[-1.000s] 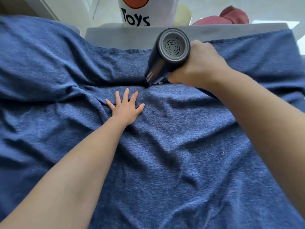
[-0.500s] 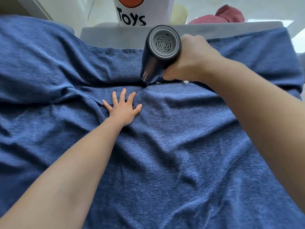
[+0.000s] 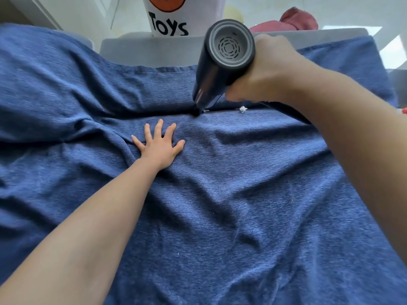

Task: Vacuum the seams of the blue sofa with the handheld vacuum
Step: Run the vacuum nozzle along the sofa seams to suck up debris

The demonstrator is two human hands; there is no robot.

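A wrinkled blue cover [image 3: 220, 194] lies over the sofa seat and backrest. The seam [image 3: 154, 114] runs across where seat meets back. My right hand [image 3: 271, 71] grips a dark handheld vacuum [image 3: 218, 69], its vented rear end facing me and its nozzle tip [image 3: 196, 111] down in the seam. Two white bits of fluff [image 3: 243, 109] lie in the seam just right of the nozzle. My left hand [image 3: 159, 146] presses flat on the seat with fingers spread, a little in front and left of the nozzle.
The grey top of the sofa back [image 3: 149, 51] shows above the blue cover. Behind it stands a white bin marked "Toys" [image 3: 176, 16], with a red cloth thing [image 3: 297, 20] to its right. A small red object [image 3: 404, 110] peeks in at the right edge.
The vacuum nozzle has slid left along the seam, uncovering white fluff to its right. My left hand stays pressed on the seat.
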